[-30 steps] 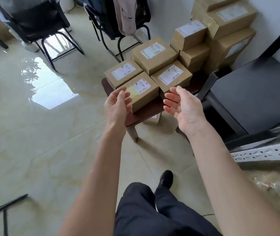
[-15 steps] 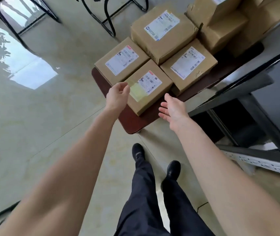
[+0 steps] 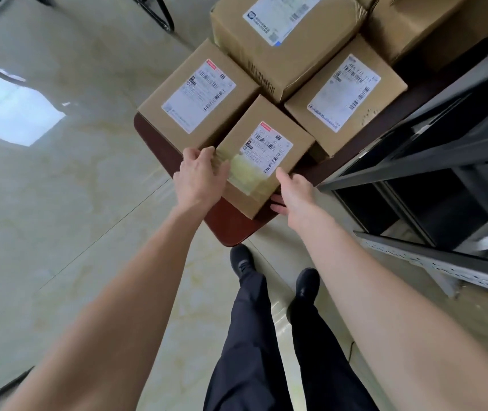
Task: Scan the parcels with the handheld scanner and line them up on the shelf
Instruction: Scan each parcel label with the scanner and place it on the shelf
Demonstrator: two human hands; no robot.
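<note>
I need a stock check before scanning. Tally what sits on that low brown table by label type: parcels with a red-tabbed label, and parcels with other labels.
Parcels with a red-tabbed label: 2, the near parcel both hands are on and the left parcel.
Parcels with other labels: 2, the right parcel and the big parcel.
Total: 4 on the table with labels showing.

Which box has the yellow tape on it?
The nearest parcel, which the left hand and right hand are taking by its sides. The other boxes show only white labels.

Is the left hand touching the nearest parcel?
Touching. The head view shows the left hand laid over the near left corner of the nearest parcel, fingers on its taped top.
</note>
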